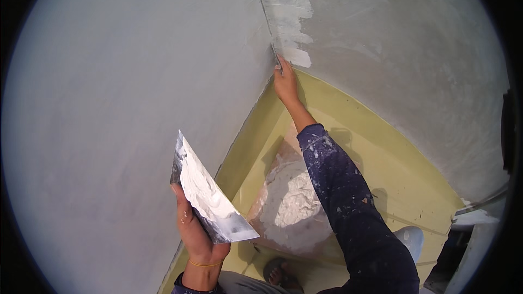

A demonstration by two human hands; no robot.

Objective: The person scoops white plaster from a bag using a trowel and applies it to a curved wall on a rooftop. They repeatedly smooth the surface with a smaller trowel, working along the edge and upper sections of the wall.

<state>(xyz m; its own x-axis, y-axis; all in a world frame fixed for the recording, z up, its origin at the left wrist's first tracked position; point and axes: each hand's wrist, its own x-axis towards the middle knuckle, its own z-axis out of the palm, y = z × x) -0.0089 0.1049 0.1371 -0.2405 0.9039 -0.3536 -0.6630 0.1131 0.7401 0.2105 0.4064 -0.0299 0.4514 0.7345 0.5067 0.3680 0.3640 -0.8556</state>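
Observation:
My left hand (196,234) grips a flat metal plastering trowel (234,230) from beneath, its blade tilted and loaded with white putty (204,185). Up at the inside corner where two grey walls meet, my right hand (286,84) is closed round a thin dark tool, seen nearly edge-on; it looks like a putty knife (278,61). That blade stands against the corner, beside a rough-edged band of fresh white putty (286,13) on the right wall. Most of its handle is hidden in my fingers.
Below the walls lies a yellow-green ledge or floor (343,109) with a raised border. On it rests a board (278,163) bearing a heap of white putty (297,198). My sandalled foot (278,275) shows at the bottom. Dark and grey objects (457,245) stand at the lower right.

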